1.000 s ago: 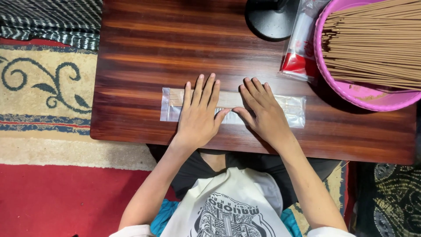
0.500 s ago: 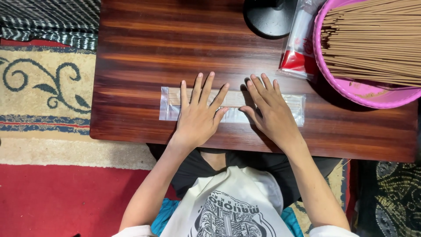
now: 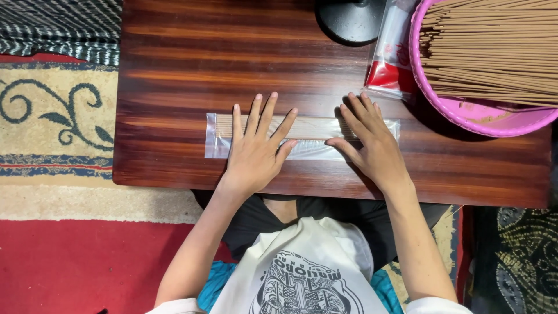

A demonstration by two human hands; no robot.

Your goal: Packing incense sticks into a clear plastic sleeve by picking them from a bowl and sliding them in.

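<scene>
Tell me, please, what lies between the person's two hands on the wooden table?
In the head view, a stretch of the clear plastic packet of incense sticks shows between the left hand and the right hand; both press flat on it.

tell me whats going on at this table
A person sits at a dark wooden table with both hands flat on a long clear plastic packet of incense sticks lying across it. The left hand presses the packet's left part with fingers spread; the right hand presses the right part. At the far right stands a pink basin piled with loose incense sticks, with a red-and-clear packet beside it.
</scene>
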